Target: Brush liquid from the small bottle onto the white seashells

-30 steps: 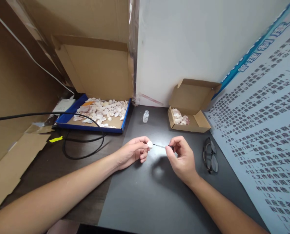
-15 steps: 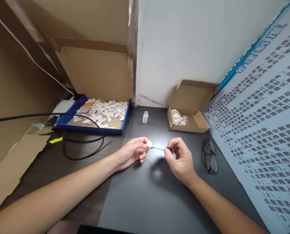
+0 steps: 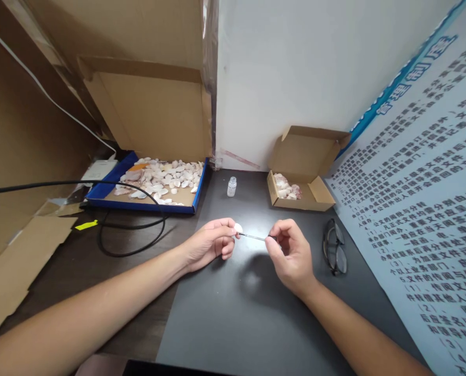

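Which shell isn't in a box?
The white shell pinched in the left hand. The other shells lie in the blue-edged box and the small brown box.

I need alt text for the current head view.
A left hand holds a small white shell; a right hand holds a thin black-capped rod, its tip at the shell. Behind, a small clear bottle stands between a blue-sided box and a brown cardboard box, both holding pale shells.

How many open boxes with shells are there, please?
2: a large blue-sided box at the back left, and a small brown box at the back right. None seems hidden.
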Demonstrator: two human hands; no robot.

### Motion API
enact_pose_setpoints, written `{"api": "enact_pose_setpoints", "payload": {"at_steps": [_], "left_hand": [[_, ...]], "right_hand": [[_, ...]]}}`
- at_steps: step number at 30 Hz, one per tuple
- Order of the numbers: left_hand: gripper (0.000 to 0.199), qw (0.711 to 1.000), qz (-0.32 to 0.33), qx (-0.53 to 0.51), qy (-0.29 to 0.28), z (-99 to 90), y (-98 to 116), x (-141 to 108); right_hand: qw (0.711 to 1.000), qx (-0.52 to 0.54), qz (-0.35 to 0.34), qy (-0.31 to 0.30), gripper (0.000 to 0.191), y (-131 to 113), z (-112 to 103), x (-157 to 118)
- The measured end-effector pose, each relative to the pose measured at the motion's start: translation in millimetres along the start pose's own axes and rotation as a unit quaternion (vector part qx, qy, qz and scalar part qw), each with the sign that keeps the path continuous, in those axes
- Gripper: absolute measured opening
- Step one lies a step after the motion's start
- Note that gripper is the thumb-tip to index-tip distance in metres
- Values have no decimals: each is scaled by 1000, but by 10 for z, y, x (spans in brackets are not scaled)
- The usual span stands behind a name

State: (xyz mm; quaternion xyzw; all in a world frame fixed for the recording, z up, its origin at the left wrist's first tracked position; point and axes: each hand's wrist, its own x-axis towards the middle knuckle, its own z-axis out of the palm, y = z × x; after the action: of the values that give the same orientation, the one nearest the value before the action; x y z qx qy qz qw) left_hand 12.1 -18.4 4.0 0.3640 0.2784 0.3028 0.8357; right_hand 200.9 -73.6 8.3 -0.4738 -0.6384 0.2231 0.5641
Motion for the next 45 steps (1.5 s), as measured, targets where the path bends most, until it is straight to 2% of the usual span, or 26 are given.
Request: {"api": "enact_pose_setpoints", "payload": {"at_steps": [6, 18, 22, 27, 31, 36, 40, 45], "left_hand": [[15, 1000, -6, 2, 3, 7, 16, -4], [14, 1000, -11, 3, -13, 7, 26, -15], [13, 1000, -13, 3, -12, 10, 23, -17], [12, 1000, -10, 11, -11, 13, 22, -15], [11, 1000, -9, 8, -11, 14, 18, -11], [10, 1000, -3, 17, -11, 13, 8, -7], [10, 1000, -1, 24, -14, 21, 7, -9], [11, 999, -2, 31, -13, 35, 13, -15]], "right_hand": [[999, -3, 34, 11, 11, 10, -1, 9], [1000, 2, 25, 1, 12, 19, 4, 2], [999, -15, 29, 24, 12, 33, 0, 7], [999, 5, 32, -13, 13, 45, -4, -7], [999, -10, 32, -8, 13, 50, -4, 1], [998, 35, 57, -22, 12, 79, 1, 16], [996, 44, 79, -11, 15, 82, -8, 21], [987, 118, 105, -29, 14, 72, -24, 27]]}}
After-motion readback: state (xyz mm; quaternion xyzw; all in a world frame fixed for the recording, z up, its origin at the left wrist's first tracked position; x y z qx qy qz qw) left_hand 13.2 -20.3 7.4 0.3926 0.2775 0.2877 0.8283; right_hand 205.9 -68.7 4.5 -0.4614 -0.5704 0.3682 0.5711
